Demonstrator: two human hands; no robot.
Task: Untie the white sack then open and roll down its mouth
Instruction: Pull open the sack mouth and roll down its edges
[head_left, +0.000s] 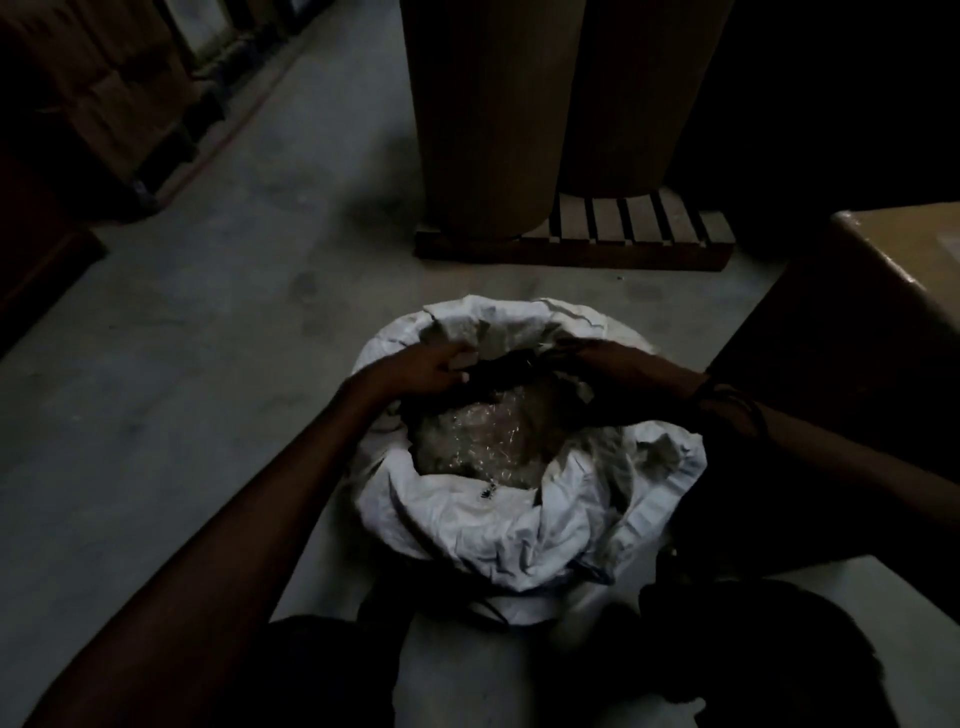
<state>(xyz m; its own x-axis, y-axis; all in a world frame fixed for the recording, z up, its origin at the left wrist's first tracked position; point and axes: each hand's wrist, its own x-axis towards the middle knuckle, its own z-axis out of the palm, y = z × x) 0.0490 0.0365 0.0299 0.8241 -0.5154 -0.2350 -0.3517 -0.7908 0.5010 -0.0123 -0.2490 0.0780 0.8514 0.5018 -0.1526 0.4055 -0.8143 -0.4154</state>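
the white sack (498, 525) stood on the grey concrete floor (208, 364) just in front of the person's knees, its mouth already open and the near edge folded outward in a thick crumpled roll. inside, a pale, glinting fill (483, 441) showed, possibly under a clear liner. the left hand (426, 371) reached to the far left of the rim, fingers curled round a fold of the sack cloth. the right hand (618, 371) lay at the far right of the rim, a dark band on its wrist; it was in shadow, so i could not tell whether its fingers gripped the cloth. beyond the sack, two tall brown rolls (561, 104) stood on a wooden pallet (639, 234).
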